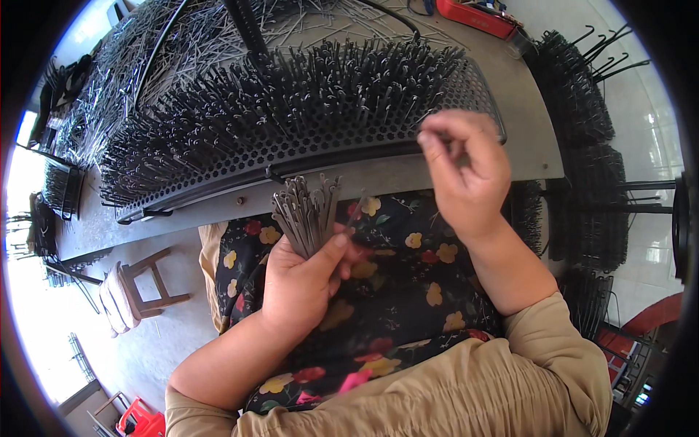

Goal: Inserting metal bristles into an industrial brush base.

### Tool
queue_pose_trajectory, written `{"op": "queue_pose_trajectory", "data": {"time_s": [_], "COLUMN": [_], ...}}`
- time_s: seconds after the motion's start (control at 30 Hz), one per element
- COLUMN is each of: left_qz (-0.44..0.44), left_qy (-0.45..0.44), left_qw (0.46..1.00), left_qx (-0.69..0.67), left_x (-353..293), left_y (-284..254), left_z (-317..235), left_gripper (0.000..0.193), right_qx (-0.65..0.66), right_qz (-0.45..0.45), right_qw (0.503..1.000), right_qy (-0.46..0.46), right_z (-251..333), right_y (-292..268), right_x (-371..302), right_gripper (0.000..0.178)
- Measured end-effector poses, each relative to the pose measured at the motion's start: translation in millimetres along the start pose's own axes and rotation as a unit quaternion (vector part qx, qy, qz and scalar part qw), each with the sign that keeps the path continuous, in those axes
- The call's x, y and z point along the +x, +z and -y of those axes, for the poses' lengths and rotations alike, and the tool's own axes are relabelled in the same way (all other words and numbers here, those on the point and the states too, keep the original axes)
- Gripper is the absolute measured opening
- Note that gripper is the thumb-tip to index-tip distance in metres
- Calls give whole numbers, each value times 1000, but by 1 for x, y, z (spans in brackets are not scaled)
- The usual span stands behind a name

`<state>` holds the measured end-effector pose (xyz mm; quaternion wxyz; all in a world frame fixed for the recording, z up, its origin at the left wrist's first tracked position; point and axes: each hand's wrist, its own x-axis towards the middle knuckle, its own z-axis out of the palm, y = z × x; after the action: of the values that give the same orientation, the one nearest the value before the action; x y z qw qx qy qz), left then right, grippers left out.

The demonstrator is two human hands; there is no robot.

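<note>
My left hand (298, 288) is wrapped round a bundle of thin metal rods (306, 211), held upright over my lap with the small hooked or looped ends up. One blurred rod leans out to the right of the bundle. My right hand (466, 164) is raised at the front right of a long black perforated rack (218, 169), its thumb and forefinger pinched together. Whatever those fingers hold, if anything, cannot be made out. Many similar dark rods (291, 95) stand in the rack's holes, hooked ends up; the rack's right end shows bare holes.
A heap of loose metal rods (196, 40) covers the back left of the table (528, 109). At the back right lie a red tray (477, 18) and a clear cup (518, 44). More filled racks (590, 197) stand right. A wooden stool (149, 284) is lower left.
</note>
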<state>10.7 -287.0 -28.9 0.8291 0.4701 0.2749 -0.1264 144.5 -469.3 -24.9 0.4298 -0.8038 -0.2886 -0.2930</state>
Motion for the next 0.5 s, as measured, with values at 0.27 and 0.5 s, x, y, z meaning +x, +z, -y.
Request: {"op": "queue_pose_trajectory", "data": {"time_s": [0.27, 0.5], "left_qz": [-6, -3], "left_qy": [7, -11], "left_qw": [999, 999], "left_qx": [-50, -34], "left_x": [-1, 0], "left_y": [-11, -16], "left_z": [-2, -6], "left_gripper": [8, 9], "right_qx": [-237, -319], "right_qz": [76, 43], "right_qw": [961, 939], "right_qy": [-118, -123], "right_z": [-30, -37], "right_y": [-16, -27], "right_x": [30, 39], "right_gripper": [28, 18]}}
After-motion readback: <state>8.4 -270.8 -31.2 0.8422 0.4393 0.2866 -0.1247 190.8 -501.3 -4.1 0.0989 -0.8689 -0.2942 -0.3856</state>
